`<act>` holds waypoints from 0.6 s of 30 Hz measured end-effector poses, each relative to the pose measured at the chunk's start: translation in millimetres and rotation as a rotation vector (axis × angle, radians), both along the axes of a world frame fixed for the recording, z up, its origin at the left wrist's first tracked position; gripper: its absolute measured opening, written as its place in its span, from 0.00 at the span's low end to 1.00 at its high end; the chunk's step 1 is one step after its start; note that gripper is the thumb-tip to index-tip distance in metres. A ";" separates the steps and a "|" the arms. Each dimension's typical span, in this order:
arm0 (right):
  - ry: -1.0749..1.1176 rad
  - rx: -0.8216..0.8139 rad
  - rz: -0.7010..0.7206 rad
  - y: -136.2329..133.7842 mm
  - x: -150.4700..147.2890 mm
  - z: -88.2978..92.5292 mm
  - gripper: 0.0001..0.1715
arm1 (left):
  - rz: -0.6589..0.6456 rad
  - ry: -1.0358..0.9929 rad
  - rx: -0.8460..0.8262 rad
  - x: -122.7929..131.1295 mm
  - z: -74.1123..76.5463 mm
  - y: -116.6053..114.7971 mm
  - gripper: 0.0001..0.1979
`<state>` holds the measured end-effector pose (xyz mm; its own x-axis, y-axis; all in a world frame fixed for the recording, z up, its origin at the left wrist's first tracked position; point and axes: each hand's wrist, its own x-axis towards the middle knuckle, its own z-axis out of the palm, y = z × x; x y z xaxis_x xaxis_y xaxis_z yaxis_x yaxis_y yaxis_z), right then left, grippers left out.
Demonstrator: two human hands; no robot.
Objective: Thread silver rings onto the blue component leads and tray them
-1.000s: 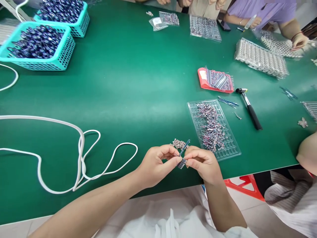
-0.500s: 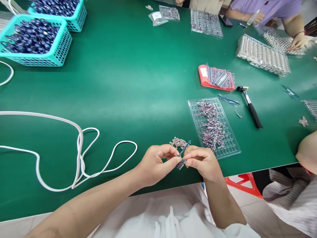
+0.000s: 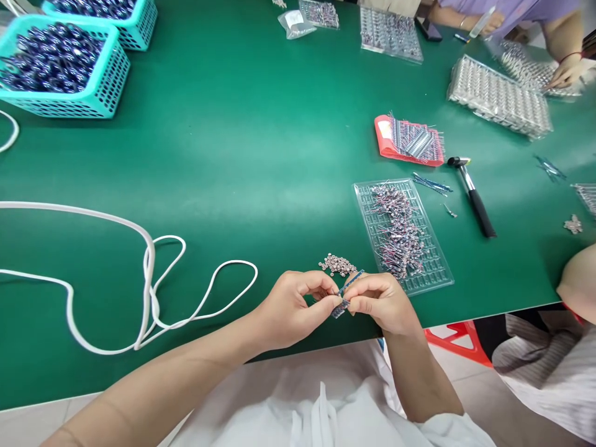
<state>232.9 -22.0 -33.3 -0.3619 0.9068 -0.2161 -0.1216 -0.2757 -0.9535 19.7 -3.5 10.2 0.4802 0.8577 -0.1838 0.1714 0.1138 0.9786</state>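
My left hand [image 3: 298,310] pinches a short dark-blue strip of small parts [image 3: 340,309] between thumb and forefinger, near the table's front edge. From the other side, my right hand [image 3: 385,304] has its thumb and fingertips closed at the strip's right end. A thin blue length slants up from between the hands; the fingers partly hide how it joins. Just beyond them lies a heap of small round metallic pieces [image 3: 337,265]. To the right, a clear plastic tray [image 3: 437,273] bears a pile of tiny parts with thin wire leads [image 3: 400,239].
Behind the tray are loose blue strips [image 3: 433,184], a red packet [image 3: 387,148] with more strips, and a hammer [image 3: 480,211]. White cable [image 3: 149,279] loops across the left. Turquoise baskets [image 3: 100,93] stand back left. Co-workers sit opposite and at right, near stacked trays [image 3: 500,99].
The view has shifted slightly, so the table's contents sit a little higher. The slanting blue length is tilted lower to the right; both hands keep their pinch.
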 end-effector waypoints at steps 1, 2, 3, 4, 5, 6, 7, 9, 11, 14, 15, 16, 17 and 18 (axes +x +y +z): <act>-0.005 0.000 0.000 0.2 -0.1 0.5 0.06 | -0.002 0.001 0.000 0.0 0.5 0.0 0.07; -0.007 0.002 -0.001 0.3 -0.3 0.9 0.06 | -0.003 0.001 -0.005 0.0 0.8 0.1 0.07; -0.005 0.005 -0.003 0.3 -0.5 1.3 0.06 | -0.003 0.001 -0.012 0.1 1.1 0.1 0.07; 0.000 0.009 -0.005 0.3 -0.7 1.7 0.06 | -0.002 0.002 -0.021 0.2 1.2 0.1 0.07; 0.002 0.011 -0.007 0.2 -0.8 2.0 0.05 | 0.000 0.005 -0.028 0.3 1.2 0.2 0.07; 0.001 0.012 -0.009 0.1 -0.9 2.3 0.05 | 0.002 0.007 -0.030 0.3 1.1 0.3 0.07; -0.001 0.012 -0.009 0.0 -1.1 2.7 0.05 | 0.002 0.007 -0.028 0.3 0.9 0.3 0.07; -0.009 0.011 -0.008 0.1 -1.5 3.4 0.05 | 0.003 0.004 -0.016 0.2 0.3 0.7 0.07; -0.016 0.006 -0.005 0.5 -2.2 4.2 0.05 | 0.001 0.012 -0.015 0.2 -0.3 1.3 0.07; -0.011 -0.008 -0.020 1.3 -3.6 4.1 0.04 | 0.028 0.023 -0.057 1.1 -0.9 2.7 0.05; -0.002 -0.005 -0.030 1.5 -3.8 3.5 0.04 | 0.048 0.011 -0.082 1.7 -1.0 3.1 0.05; 0.007 0.004 -0.036 1.6 -3.8 2.8 0.04 | 0.070 -0.011 -0.111 2.3 -1.2 3.3 0.05; 0.014 0.016 -0.040 1.7 -3.6 2.0 0.04 | 0.091 -0.040 -0.142 2.8 -1.5 3.4 0.05; 0.015 0.030 -0.045 1.7 -3.2 1.1 0.04 | 0.109 -0.069 -0.172 3.3 -1.9 3.3 0.05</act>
